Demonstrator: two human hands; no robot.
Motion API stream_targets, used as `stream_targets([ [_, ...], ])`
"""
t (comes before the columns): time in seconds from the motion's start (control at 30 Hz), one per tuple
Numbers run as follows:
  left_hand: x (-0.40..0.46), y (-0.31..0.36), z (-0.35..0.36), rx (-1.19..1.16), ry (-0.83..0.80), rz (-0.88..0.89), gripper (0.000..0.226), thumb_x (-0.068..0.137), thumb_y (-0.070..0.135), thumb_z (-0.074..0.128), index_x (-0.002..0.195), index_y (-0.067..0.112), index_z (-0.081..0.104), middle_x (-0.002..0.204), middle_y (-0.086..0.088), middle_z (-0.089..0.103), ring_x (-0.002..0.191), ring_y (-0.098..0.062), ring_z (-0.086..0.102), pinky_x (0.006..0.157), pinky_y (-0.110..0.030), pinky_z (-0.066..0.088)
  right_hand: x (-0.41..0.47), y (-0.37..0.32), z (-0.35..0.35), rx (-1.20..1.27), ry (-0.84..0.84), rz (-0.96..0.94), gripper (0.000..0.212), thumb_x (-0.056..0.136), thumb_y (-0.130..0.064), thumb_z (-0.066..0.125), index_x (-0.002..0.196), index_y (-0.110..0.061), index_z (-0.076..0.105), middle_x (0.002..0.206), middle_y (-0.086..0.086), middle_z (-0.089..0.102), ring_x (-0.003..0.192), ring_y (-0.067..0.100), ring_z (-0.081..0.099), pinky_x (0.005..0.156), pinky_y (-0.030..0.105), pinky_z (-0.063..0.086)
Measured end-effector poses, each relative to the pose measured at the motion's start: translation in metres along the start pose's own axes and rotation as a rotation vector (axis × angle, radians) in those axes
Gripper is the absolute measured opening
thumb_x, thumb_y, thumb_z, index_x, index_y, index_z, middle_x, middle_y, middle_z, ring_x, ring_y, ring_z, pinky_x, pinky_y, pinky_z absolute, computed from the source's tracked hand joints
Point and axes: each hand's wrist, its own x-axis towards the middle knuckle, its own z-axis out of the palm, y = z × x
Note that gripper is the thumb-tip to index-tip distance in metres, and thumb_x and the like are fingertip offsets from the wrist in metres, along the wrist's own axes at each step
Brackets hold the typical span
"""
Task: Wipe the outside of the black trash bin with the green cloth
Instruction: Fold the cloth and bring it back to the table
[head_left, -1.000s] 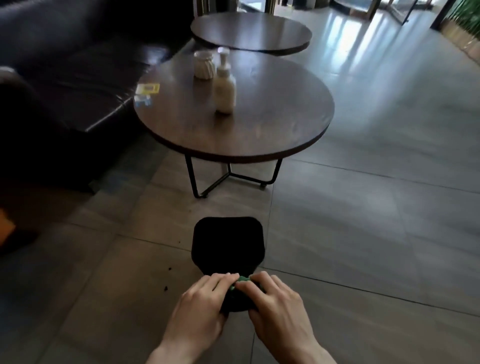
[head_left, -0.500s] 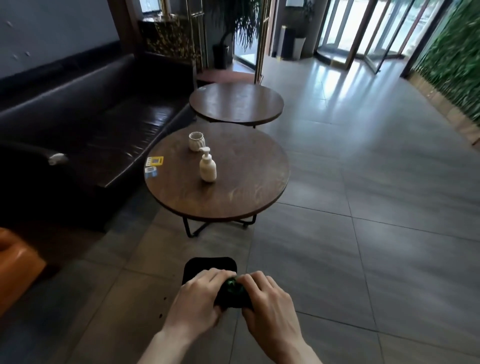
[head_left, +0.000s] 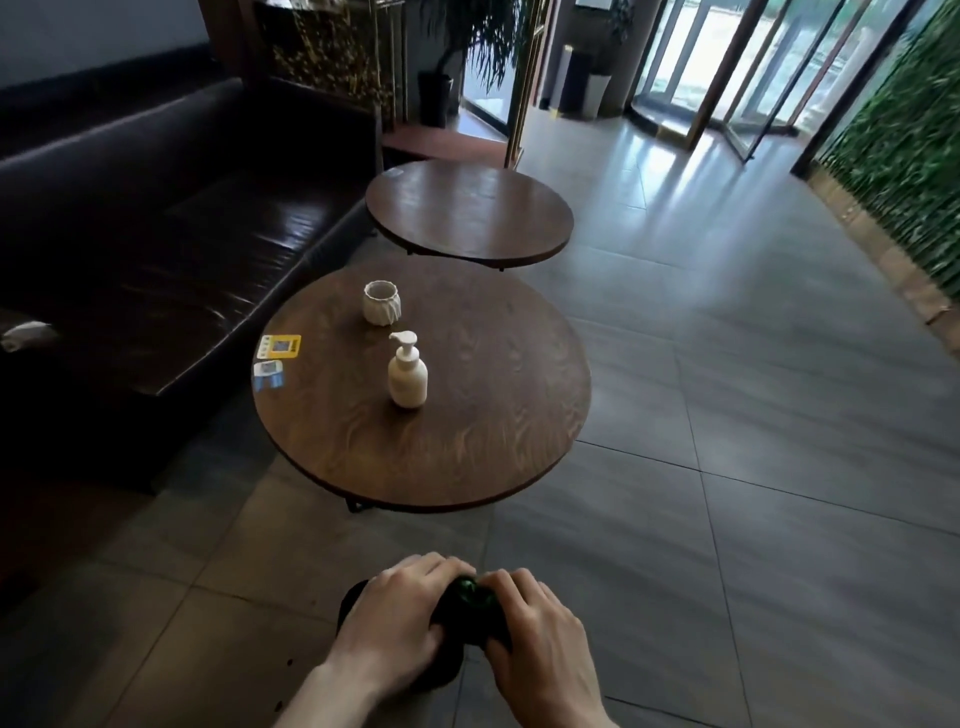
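Seemingly mid-wipe, both hands, left (head_left: 395, 616) and right (head_left: 535, 631), curl closed round the bunched cloth (head_left: 470, 597) pressed on the near side of the bin (head_left: 353, 605) on the floor, so next comes working round its other sides.

- Dim indoor scene; daylight enters through glass doors (head_left: 727, 78) at top right, far end of room.
- Pale glare streaks on the floor tiles (head_left: 675, 171) below the doors, fading toward the camera.
- Sofa (head_left: 156, 234) on left nearly black, w/ faint sheen on the seat.
- Near table (head_left: 493, 415) evenly lit, wood grain sharp.
- Both hands (head_left: 400, 618) at bottom in shade, slightly soft.
- Wide-angle bend at edges; green wall (head_left: 904, 156) at right smeared w/ blur.
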Motion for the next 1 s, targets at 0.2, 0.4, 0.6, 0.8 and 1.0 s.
stream_targets([
  [0.2,0.076,-0.042,-0.024,-0.009,-0.014,0.002,0.062,0.077,0.013,0.061,0.128,0.045,0.052,0.121,0.023,0.061,0.120,-0.004,0.056,0.100,-0.026,0.047,0.094,0.007,0.004,0.009,-0.017,0.005,0.038,0.082,-0.026,0.061,0.119,-0.035,0.054,0.109,-0.013,0.058,0.096,0.015,0.060,0.069,0.035,0.053],
  [0.4,0.142,-0.069,-0.023,-0.013,-0.005,-0.014,0.059,0.077,0.013,0.067,0.126,0.043,0.055,0.117,0.020,0.063,0.117,-0.007,0.059,0.095,-0.031,0.051,0.164,0.030,0.015,-0.015,-0.044,0.007,0.037,0.082,-0.022,0.065,0.117,-0.032,0.055,0.103,-0.012,0.057,0.092,0.016,0.059,0.066,0.035,0.052],
  [0.6,0.202,-0.091,-0.005,0.022,-0.001,-0.064,0.054,0.081,0.015,0.068,0.127,0.041,0.055,0.115,0.017,0.064,0.114,-0.010,0.060,0.093,-0.032,0.051,0.226,0.070,0.031,-0.014,-0.112,-0.043,0.039,0.082,-0.023,0.069,0.118,-0.032,0.056,0.100,-0.012,0.058,0.086,0.015,0.059,0.063,0.030,0.048],
  [0.8,0.261,-0.101,0.024,0.035,-0.003,-0.136,0.061,0.078,0.011,0.069,0.128,0.042,0.054,0.118,0.017,0.063,0.116,-0.013,0.060,0.093,-0.038,0.054,0.283,0.119,0.043,-0.056,-0.149,-0.074,0.043,0.083,-0.019,0.061,0.124,-0.031,0.053,0.104,-0.011,0.056,0.092,0.016,0.056,0.066,0.035,0.052],
  [1.0,0.309,-0.114,0.052,0.065,0.047,-0.171,0.065,0.080,0.008,0.070,0.132,0.042,0.052,0.122,0.018,0.062,0.119,-0.012,0.059,0.097,-0.036,0.054,0.326,0.161,0.066,-0.041,-0.122,-0.093,0.044,0.085,-0.013,0.061,0.126,-0.028,0.056,0.108,-0.009,0.059,0.093,0.016,0.058,0.069,0.033,0.054],
])
